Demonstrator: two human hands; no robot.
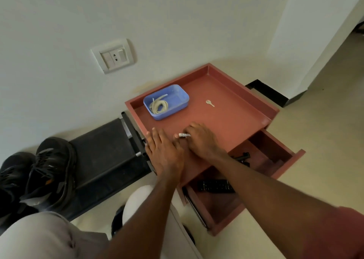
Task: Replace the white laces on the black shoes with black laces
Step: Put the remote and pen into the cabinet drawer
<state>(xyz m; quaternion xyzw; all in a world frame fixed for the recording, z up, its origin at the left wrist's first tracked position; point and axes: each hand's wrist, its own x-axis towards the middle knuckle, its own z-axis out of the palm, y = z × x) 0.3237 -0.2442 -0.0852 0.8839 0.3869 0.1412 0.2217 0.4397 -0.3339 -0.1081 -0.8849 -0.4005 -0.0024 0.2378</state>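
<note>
Now your left hand (164,152) lies spread flat mid-frame on the bench (226,109); your right hand (202,140) pinches a small white object (184,135).

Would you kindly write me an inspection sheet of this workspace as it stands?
Surface: red cabinet top with raised rim; drawer below is open.
Job's things: white laces coiled in blue tub; black shoes on a dark stand, left.
Clutter: small key on top; remote in the drawer.
Hands: left hand flat on the top; right hand grips a small white-labelled item.
Cables: nothing seen.
Surroundings: wall socket, pale floor.
</note>
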